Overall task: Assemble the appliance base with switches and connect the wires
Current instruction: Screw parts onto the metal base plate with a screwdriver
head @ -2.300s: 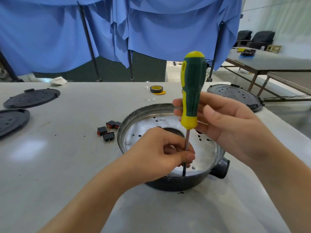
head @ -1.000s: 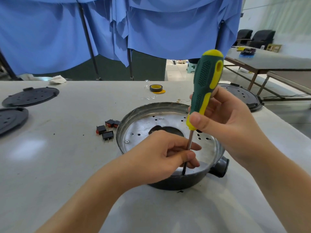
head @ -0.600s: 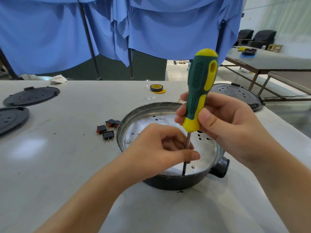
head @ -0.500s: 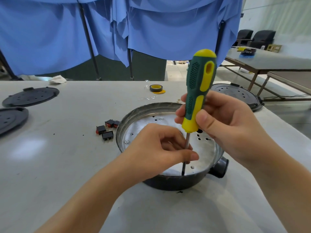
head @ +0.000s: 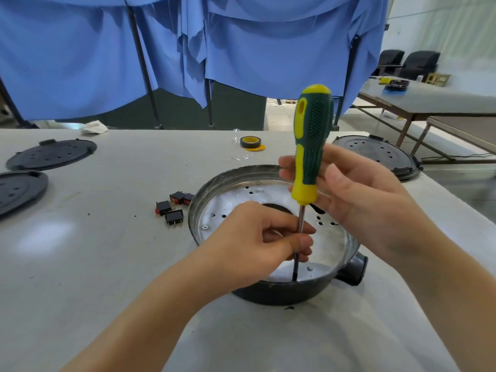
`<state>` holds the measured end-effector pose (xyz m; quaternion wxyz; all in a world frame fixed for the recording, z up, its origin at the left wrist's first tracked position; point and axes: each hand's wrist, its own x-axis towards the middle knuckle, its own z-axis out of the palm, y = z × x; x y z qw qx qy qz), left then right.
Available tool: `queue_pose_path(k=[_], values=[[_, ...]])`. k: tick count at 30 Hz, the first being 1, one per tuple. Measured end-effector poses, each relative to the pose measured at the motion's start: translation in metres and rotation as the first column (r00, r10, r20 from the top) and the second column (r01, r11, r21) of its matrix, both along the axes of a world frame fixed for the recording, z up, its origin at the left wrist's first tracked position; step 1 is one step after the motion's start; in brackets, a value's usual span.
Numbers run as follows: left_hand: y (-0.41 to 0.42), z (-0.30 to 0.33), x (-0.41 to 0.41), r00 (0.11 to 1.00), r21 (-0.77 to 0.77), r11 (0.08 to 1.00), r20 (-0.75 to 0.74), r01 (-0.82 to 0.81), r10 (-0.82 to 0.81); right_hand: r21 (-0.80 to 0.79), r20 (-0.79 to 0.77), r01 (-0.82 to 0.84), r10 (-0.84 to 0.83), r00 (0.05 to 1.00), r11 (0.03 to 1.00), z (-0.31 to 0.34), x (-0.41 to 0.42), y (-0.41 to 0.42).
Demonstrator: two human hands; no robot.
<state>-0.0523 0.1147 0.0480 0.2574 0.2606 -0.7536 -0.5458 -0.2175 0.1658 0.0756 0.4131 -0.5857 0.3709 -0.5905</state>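
Screwdriving in hand: my right hand [head: 359, 208] grips the screwdriver [head: 311, 146] handle, left fingers [head: 300, 241] pinching its shaft, tip inside the base [head: 214, 208] on the worktop [head: 107, 264]. Next, I judge, straight downward pressure while turning; the switches [head: 174, 208] lie just beside the base.

Shiny metal pan [head: 268, 202], knurled, probably rubbery screwdriver handle [head: 312, 135], matt table [head: 107, 237].

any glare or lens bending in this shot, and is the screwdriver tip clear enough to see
Head view: a soft glare patch sits on the table at left, and the metal plate of the appliance base shines near its front rim. The wide lens bows the table edge and the arms. The screwdriver handle is sharp; its dark tip against the plate is too small to tell whether it sits on a screw.
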Motion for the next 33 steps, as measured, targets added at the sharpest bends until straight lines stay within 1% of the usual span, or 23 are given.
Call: queue_pose_path(k=[1,4,12,19,22,25,27,29,33], values=[[0.000,0.000,0.000,1.000,-0.005,1.000,0.000,0.001,-0.001,0.010,-0.020,-0.018,0.018,1.000,1.000,0.000,0.000,0.000],[-0.001,0.000,0.001,1.000,-0.026,0.999,0.010,0.023,-0.023,0.003,-0.079,0.016,-0.016,0.997,1.000,0.002,0.002,0.002],[0.002,0.002,0.001,0.996,-0.015,0.996,0.021,0.084,-0.084,-0.062,-0.041,0.118,-0.121,0.992,0.991,0.003,0.009,0.006],[0.000,0.001,0.000,0.996,-0.085,0.994,0.067,0.072,-0.066,-0.060,-0.047,0.231,-0.234,0.971,0.971,0.001,0.011,0.003],[-0.001,-0.001,0.001,0.994,-0.194,0.980,0.106,0.042,-0.022,-0.039,-0.018,0.275,-0.276,0.961,0.961,-0.002,0.010,0.000],[0.001,-0.001,0.003,0.991,-0.349,0.937,0.130,0.022,0.025,-0.045,0.015,0.293,-0.293,0.956,0.955,-0.004,0.008,-0.002],[0.002,0.001,0.006,0.983,-0.431,0.901,0.178,0.034,0.048,-0.050,0.072,0.320,-0.317,0.946,0.946,-0.004,0.006,-0.004],[0.001,0.003,0.010,0.966,-0.501,0.863,0.248,0.067,0.069,-0.045,0.127,0.373,-0.365,0.922,0.927,-0.002,0.001,-0.005],[0.003,0.005,0.012,0.913,-0.583,0.784,0.404,0.213,0.052,-0.025,0.202,0.477,-0.462,0.863,0.879,0.003,-0.011,-0.007]])
